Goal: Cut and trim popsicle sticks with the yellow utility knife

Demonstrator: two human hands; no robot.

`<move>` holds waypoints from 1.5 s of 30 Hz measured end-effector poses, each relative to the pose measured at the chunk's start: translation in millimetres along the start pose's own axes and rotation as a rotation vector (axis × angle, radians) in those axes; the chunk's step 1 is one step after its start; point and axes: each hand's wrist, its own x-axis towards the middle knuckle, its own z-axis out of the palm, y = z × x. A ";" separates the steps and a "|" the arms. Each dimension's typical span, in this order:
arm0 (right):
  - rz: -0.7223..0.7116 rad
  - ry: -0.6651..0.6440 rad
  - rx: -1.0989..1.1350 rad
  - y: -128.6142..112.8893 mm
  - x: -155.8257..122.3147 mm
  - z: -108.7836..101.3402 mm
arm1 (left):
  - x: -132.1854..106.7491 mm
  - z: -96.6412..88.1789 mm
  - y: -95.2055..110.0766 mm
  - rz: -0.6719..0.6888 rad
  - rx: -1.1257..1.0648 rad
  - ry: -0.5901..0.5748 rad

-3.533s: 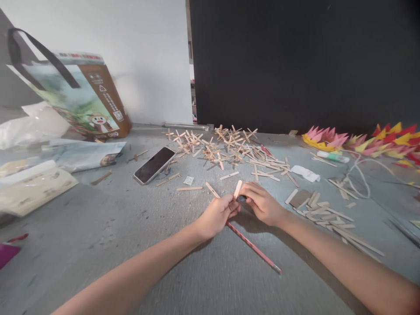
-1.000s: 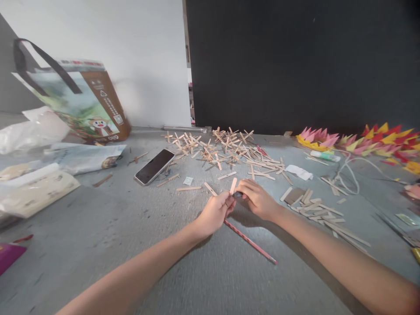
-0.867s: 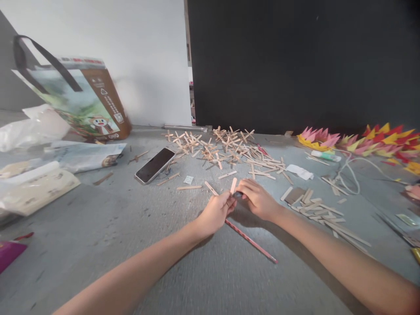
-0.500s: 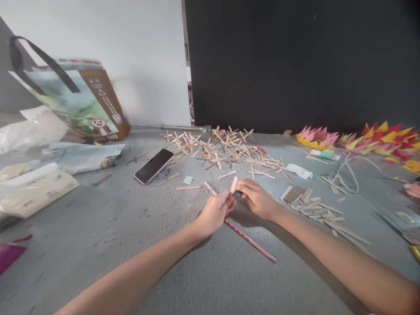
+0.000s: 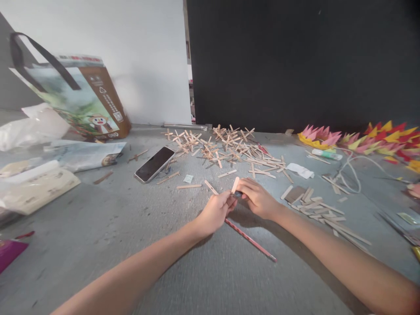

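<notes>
At the far left stands the bag (image 5: 75, 98), with packets (image 5: 39, 188) nearer me, perhaps pushed there to leave my fingers room on the table (image 5: 98, 223). The phone (image 5: 155, 164) lies face up beyond my reach of work, left of the crossed sticks (image 5: 229, 142), which are heaped far off, probably to save them from my elbows.

My left hand (image 5: 214, 211) is closed, thumb and fingers pinching a stick (image 5: 235, 184) whose free end points up and away; gripping it low, I judge, steadies it. A second stick (image 5: 210, 187) slants out just past my knuckles; I cannot tell whether I hold it. The pencil (image 5: 251, 240) runs near and right from beneath that hand, its other end hidden.

My right hand (image 5: 257, 199) is curled, fingertips gripping a small dark piece (image 5: 238, 194) right beside the pinched stick. Loose sticks (image 5: 317, 206) lie farther right, seemingly within easy reach, and paper crowns (image 5: 320, 137) sit far right, out of the way.
</notes>
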 end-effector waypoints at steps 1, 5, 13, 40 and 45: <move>-0.004 0.005 0.015 1.5 -0.4 -0.4 | -0.4 0.5 1.4 -0.003 -0.016 0.004; -0.001 0.011 0.058 6.0 -1.1 -0.9 | -0.1 2.4 0.3 -0.005 -0.032 0.038; 0.025 0.036 -0.020 -5.8 2.9 6.0 | 0.6 1.1 -10.3 0.028 0.112 0.066; 0.021 0.048 -0.005 -0.1 3.3 5.2 | 0.1 2.0 -5.9 -0.069 -0.054 0.047; 0.016 0.039 0.028 3.0 2.0 5.0 | -0.8 3.1 -1.2 -0.068 -0.061 0.039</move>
